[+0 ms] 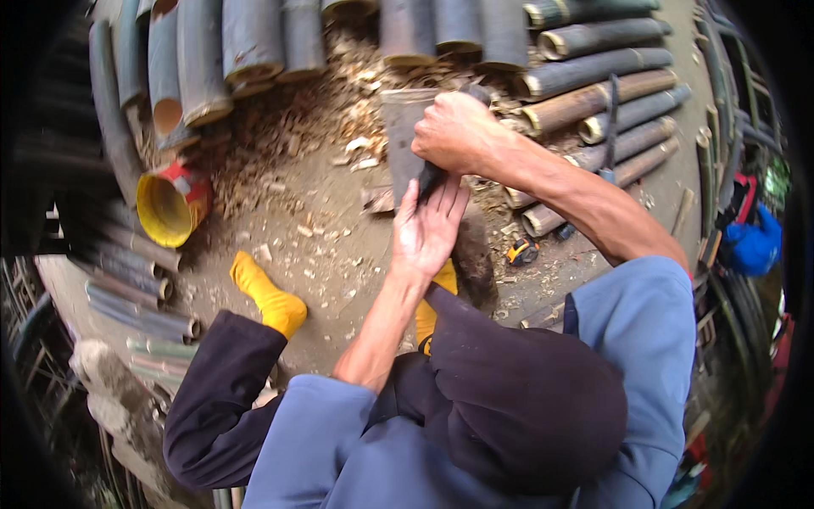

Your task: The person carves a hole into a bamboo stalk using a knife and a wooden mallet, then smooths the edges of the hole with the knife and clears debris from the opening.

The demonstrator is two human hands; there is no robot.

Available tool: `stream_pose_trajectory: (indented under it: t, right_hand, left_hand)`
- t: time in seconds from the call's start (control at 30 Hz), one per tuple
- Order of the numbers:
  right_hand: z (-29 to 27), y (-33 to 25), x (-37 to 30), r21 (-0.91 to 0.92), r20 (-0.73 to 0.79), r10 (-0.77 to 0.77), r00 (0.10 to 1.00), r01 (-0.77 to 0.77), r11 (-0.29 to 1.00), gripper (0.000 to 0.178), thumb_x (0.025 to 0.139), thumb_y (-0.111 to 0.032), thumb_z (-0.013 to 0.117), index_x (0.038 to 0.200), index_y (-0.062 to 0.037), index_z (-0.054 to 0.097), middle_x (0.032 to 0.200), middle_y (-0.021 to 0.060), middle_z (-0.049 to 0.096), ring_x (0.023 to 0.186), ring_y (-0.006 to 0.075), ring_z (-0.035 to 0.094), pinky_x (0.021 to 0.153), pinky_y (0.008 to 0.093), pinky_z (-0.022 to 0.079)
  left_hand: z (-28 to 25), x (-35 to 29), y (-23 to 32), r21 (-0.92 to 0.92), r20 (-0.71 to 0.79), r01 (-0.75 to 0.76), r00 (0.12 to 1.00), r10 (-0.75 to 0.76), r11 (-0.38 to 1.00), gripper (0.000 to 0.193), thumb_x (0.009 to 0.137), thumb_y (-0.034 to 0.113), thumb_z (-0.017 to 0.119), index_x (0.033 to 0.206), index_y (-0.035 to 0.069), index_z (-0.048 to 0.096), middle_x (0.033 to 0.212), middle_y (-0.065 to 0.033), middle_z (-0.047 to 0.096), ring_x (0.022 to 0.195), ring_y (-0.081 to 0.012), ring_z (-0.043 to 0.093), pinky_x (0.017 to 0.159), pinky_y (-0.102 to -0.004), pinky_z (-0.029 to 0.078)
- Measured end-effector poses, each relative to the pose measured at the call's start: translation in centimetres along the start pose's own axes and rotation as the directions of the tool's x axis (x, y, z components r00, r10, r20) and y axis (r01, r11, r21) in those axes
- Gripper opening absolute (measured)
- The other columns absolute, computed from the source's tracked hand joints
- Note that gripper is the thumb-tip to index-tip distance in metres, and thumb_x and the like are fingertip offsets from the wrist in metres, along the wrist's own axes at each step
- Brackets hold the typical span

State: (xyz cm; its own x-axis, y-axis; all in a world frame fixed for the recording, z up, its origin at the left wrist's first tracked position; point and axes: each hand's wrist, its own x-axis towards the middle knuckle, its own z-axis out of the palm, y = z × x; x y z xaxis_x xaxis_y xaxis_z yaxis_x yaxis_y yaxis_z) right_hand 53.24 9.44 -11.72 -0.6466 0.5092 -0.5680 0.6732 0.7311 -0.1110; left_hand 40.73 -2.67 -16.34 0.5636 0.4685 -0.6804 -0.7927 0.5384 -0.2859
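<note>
My right hand (pixel 454 131) is a fist around a dark handle (pixel 479 92), whose ends show above and below the fingers. Just below it, my left hand (pixel 431 227) lies palm up, fingers stretched and thumb apart, its fingertips close against the dark lower part. Whether they touch it I cannot tell. Beside the fist, on the left, is a flat-looking grey piece (pixel 405 131) with a pale upper edge; the hands hide part of it, and its kind is unclear. A dark brown block, like a log (pixel 476 267), stands right of my left wrist.
Cut bamboo tubes (pixel 254 38) line the far side, with more (pixel 602 81) stacked at right. A long dark blade (pixel 612 119) rests on those. Wood shavings (pixel 288 127) litter the ground. A yellow-and-red bucket (pixel 165 208) lies tipped at left; a tape measure (pixel 522 251) sits right of the block.
</note>
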Motion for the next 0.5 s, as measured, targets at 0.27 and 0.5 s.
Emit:
stream_pose_trajectory:
  t: [0.27, 0.5]
  right_hand:
    - [13.9, -16.1, -17.2, 0.974, 0.101, 0.719, 0.688, -0.215, 0.069, 0.028, 0.070, -0.023, 0.066, 0.093, -0.0075, 0.060, 0.076, 0.0159, 0.064, 0.069, 0.0304, 0.064, 0.063, 0.0405, 0.051]
    - [32.9, -17.7, -27.6, 0.760, 0.318, 0.829, -0.460, -0.399, -0.513, 0.032, 0.080, -0.016, 0.062, 0.101, 0.0021, 0.047, 0.086, 0.0220, 0.056, 0.079, 0.0399, 0.056, 0.072, 0.0470, 0.043]
  left_hand:
    - [-1.0, -4.5, 7.7, 0.974, -0.226, 0.217, 0.956, 0.187, 0.070, 0.012, 0.085, 0.012, 0.057, 0.091, 0.003, 0.057, 0.082, -0.0121, 0.065, 0.067, -0.0183, 0.065, 0.057, -0.0269, 0.053]
    - [4.6, 0.3, 10.3, 0.967, 0.213, -0.254, 0.796, 0.567, -0.007, 0.017, 0.087, 0.005, 0.056, 0.104, 0.001, 0.053, 0.091, -0.0100, 0.060, 0.075, -0.0160, 0.061, 0.066, -0.0273, 0.054]
